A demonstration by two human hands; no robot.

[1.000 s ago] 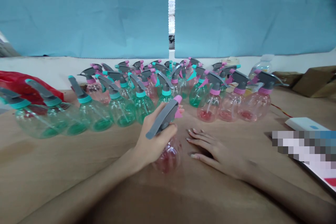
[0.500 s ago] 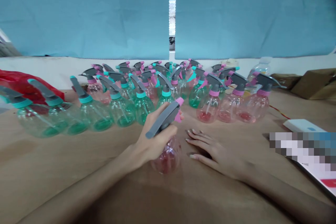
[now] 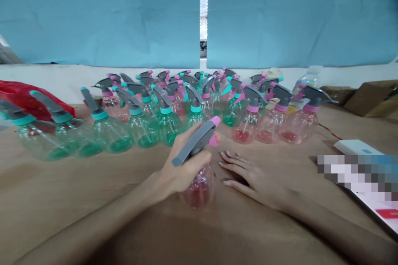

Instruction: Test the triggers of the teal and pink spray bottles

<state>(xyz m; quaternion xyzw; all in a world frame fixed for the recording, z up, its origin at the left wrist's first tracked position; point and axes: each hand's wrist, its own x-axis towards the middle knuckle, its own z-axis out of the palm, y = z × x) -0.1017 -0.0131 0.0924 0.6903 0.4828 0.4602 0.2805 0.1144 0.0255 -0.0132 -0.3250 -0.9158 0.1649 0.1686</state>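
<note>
My left hand [image 3: 183,169] is wrapped around the neck of a pink spray bottle [image 3: 199,192] with a grey head and pink nozzle. The bottle stands on the brown table in front of me, its nozzle facing away to the right. My fingers hide its collar. To the right of the bottle, my right hand [image 3: 248,174] lies flat on the table with the fingers stretched out, holding nothing. Just beyond my left hand stands a green spray bottle [image 3: 169,128] with a turquoise collar. A pink spray bottle [image 3: 245,128] stands beyond my right hand.
Several more green and pink spray bottles fill the back of the table. A red plastic bag [image 3: 40,99] lies at the far left. On the right are a cardboard box [image 3: 376,97], a white device [image 3: 357,147] and a partly blurred flat object [image 3: 367,190].
The held bottle's head is turned very slightly to the right. Otherwise the view shifts a little; both hands keep nearly the same places.
</note>
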